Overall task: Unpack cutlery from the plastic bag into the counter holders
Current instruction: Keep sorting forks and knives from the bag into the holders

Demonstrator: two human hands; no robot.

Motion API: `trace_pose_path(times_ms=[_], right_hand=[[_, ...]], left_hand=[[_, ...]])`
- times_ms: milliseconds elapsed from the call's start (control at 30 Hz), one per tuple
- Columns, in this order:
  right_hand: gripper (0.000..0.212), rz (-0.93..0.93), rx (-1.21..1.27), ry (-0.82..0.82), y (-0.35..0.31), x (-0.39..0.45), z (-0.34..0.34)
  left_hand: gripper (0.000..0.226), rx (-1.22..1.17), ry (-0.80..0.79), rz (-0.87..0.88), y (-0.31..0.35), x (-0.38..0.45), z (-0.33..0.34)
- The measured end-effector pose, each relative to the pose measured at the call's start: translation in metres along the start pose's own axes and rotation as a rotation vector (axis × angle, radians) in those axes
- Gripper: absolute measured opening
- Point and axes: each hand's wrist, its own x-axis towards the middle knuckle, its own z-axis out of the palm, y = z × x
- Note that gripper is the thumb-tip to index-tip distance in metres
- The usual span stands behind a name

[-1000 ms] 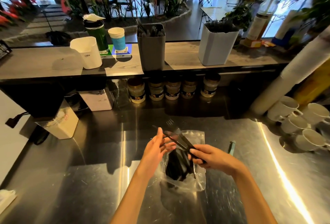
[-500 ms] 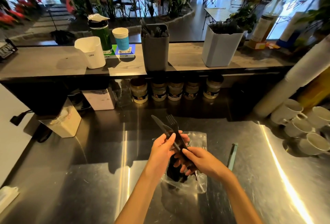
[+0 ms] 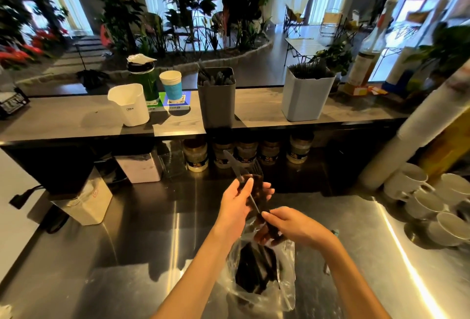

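Cutlery bundle (image 3: 250,186), black, one knife and at least one fork: lifted higher since a second ago, now clear of the plastic bag (image 3: 262,283) at lower centre; your left hand (image 3: 237,201) grips it, your right hand (image 3: 292,227) pinches the handle ends. Holders on the upper shelf: two, grey holder (image 3: 216,105) and pale holder (image 3: 306,100). Ready to sort.

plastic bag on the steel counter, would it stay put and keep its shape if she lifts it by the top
Probably not. The plastic bag is thin and crumpled, so it likely sags. The black cutlery inside would probably slump to the bottom. On the shiny steel counter it may slide.
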Motion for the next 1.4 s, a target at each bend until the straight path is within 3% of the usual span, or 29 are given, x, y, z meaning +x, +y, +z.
trace_pose_path(times_ms=[67, 267, 367, 433, 600, 700, 833, 1067, 1233, 1400], right_hand=[[0.048, 0.001, -0.065, 0.004, -0.007, 0.005, -0.015], [0.039, 0.013, 0.074, -0.016, -0.039, 0.004, -0.066], [0.035, 0.017, -0.255, 0.054, -0.048, 0.004, -0.097], [0.047, 0.004, -0.399, 0.189, -0.053, 0.004, -0.124], [0.042, -0.302, -0.068, 0.717, -0.078, 0.010, -0.182], [0.027, -0.516, -0.056, 0.864, -0.096, 0.015, -0.208], [0.015, -0.668, -0.076, 1.035, -0.112, 0.018, -0.246], [0.021, -0.805, -0.143, 1.359, -0.137, 0.034, -0.330], [0.020, -0.839, -0.293, 1.385, -0.130, 0.074, -0.361], [0.017, -0.547, -0.599, 1.070, -0.107, 0.123, -0.365]], left_hand=[[0.024, 0.032, -0.030, 0.026, 0.010, 0.008, 0.012], [0.023, 0.143, -0.123, 0.108, 0.051, 0.040, 0.046], [0.022, 0.152, -0.143, 0.122, 0.070, 0.058, 0.064], [0.022, 0.175, -0.148, 0.139, 0.081, 0.071, 0.075], [0.016, 0.209, -0.156, 0.140, 0.109, 0.099, 0.111], [0.018, 0.324, -0.225, 0.181, 0.119, 0.116, 0.135], [0.019, 0.353, -0.283, 0.281, 0.134, 0.144, 0.156], [0.023, 0.327, -0.078, 0.297, 0.164, 0.187, 0.159], [0.025, 0.236, -0.126, 0.193, 0.167, 0.205, 0.153], [0.033, 0.173, -0.222, 0.093, 0.169, 0.207, 0.144]])
